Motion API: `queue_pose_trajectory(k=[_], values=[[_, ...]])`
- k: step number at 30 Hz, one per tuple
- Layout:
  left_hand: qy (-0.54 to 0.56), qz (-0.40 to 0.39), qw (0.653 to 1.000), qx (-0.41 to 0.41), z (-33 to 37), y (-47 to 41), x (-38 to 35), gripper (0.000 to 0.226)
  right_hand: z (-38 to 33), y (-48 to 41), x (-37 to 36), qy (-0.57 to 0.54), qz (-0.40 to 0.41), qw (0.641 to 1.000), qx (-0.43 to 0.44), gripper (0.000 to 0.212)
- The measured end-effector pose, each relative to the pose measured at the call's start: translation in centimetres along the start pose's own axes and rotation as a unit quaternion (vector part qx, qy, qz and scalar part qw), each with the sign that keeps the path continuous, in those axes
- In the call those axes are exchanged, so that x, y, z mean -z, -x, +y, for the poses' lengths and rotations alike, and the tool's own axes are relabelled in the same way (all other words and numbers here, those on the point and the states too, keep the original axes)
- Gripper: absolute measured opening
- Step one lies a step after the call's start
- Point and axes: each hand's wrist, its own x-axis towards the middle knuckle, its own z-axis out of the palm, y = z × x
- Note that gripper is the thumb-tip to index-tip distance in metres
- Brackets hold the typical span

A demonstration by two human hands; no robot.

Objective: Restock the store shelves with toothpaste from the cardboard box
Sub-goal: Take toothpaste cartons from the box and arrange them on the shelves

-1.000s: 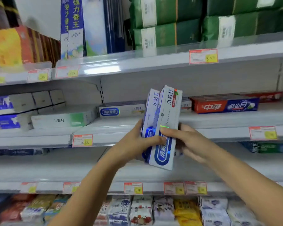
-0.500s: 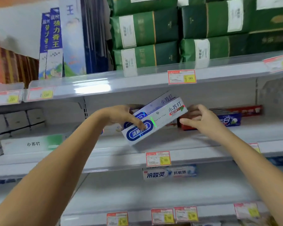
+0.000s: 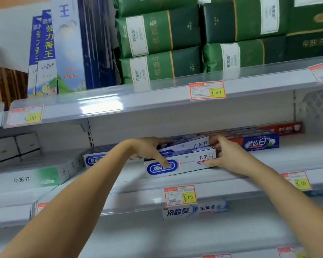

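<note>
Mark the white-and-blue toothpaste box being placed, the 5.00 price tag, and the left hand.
white-and-blue toothpaste box (image 3: 189, 162): head view, front face.
5.00 price tag (image 3: 180, 196): head view, centre.
left hand (image 3: 149, 148): head view, back.

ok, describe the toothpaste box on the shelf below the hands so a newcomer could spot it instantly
Start at the middle shelf, where both hands rest on white boxes, and find its 5.00 price tag. Just under that tag, one shelf down, a lone box lies flat, label facing out. It is white with blue lettering and a blue swoosh, and nothing lies beside it, unlike the grouped boxes above.
</note>
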Motion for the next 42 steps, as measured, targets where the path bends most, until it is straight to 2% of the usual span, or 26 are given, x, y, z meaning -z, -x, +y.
queue_pose_trajectory(k=[5, 9, 11, 14, 17, 19, 24, 26, 29, 31, 33, 37, 42], values=[[0.015, 0.002, 1.0, -0.018, -0.4, -0.8, 0.3, 0.074, 0.4, -0.3, -0.6, 0.001, -0.002, 1.0, 0.014, 0.062], [-0.005, -0.004, 1.0, -0.014, -0.8, -1.3, 0.6, 0.071, 0.1, -0.4, -0.2, 0.04, -0.067, 0.996, 0.031, 0.065], [-0.029, -0.007, 0.999, 0.011, -1.1, -1.5, 0.6, 0.065, 0.0, -0.6, 0.1, 0.044, -0.082, 0.995, 0.03, 0.06], [-0.033, -0.006, 0.999, 0.042, -1.5, -1.9, 0.6, 0.05, 0.0, -0.6, 0.1, 0.041, -0.062, 0.997, 0.036, 0.048], [-0.019, -0.009, 0.999, 0.028, -1.6, -2.4, 1.1, 0.044, 0.0, -0.5, 0.2, 0.01, -0.053, 0.998, 0.035, 0.041], [-0.057, 0.014, 0.998, 0.015, -1.5, -2.4, 1.5, 0.039, 0.2, -0.3, 0.7, -0.033, -0.077, 0.996, 0.035, 0.038], [-0.139, 0.078, 0.987, 0.015, -1.8, -2.6, 2.1, 0.033, 1.5, 0.6, 3.9, -0.04, -0.159, 0.986, 0.024, 0.038], [-0.144, 0.078, 0.986, 0.019, -2.4, -2.6, 2.0, 0.033, 2.0, 0.8, 5.3, -0.067, -0.195, 0.978, 0.014, 0.04], [-0.12, 0.063, 0.991, 0.013, -2.9, -2.2, 2.0, 0.045, 2.4, 0.9, 6.0, -0.084, -0.218, 0.972, 0.018, 0.041], [-0.118, 0.055, 0.991, 0.01, -3.2, -2.3, 1.9, 0.048, 2.4, 0.7, 5.9, -0.088, -0.216, 0.972, 0.015, 0.041], [-0.105, 0.082, 0.991, 0.0, -3.6, -3.0, 1.5, 0.04, 2.0, 0.4, 5.3, -0.078, -0.207, 0.975, 0.01, 0.042], [-0.096, 0.124, 0.988, -0.01, -3.8, -4.0, 0.8, 0.035, 0.9, -0.9, 2.9, -0.015, -0.147, 0.989, 0.013, 0.046], [-0.075, 0.112, 0.991, -0.015, -1.5, -2.1, 0.1, 0.062, -0.8, -2.3, -0.7, 0.063, -0.039, 0.997, 0.012, 0.053]])
